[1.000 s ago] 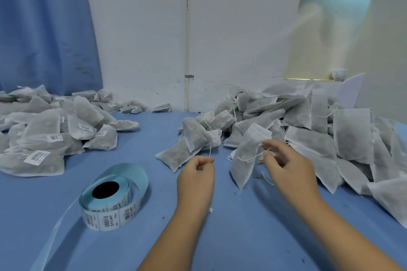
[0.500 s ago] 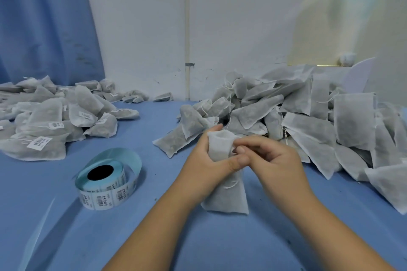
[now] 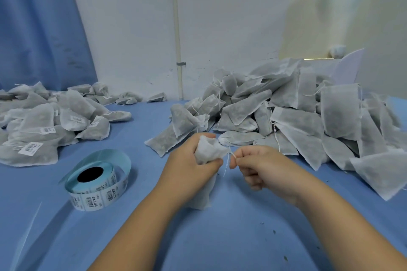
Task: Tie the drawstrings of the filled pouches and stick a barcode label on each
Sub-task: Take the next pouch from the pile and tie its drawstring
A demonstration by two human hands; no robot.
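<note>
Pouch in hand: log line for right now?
step: tying | left grip: holds pouch neck | right grip: pinches drawstring | label roll: untouched

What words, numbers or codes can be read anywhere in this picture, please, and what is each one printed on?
Label roll: barcodes with short lines of characters beside them, too blurred to read.
Left pile of pouches: small white barcode stickers, print too small to read.
Pouch gripped by the left hand: no print visible.
Right pile of pouches: no text visible.
Nothing here can be quoted.
</note>
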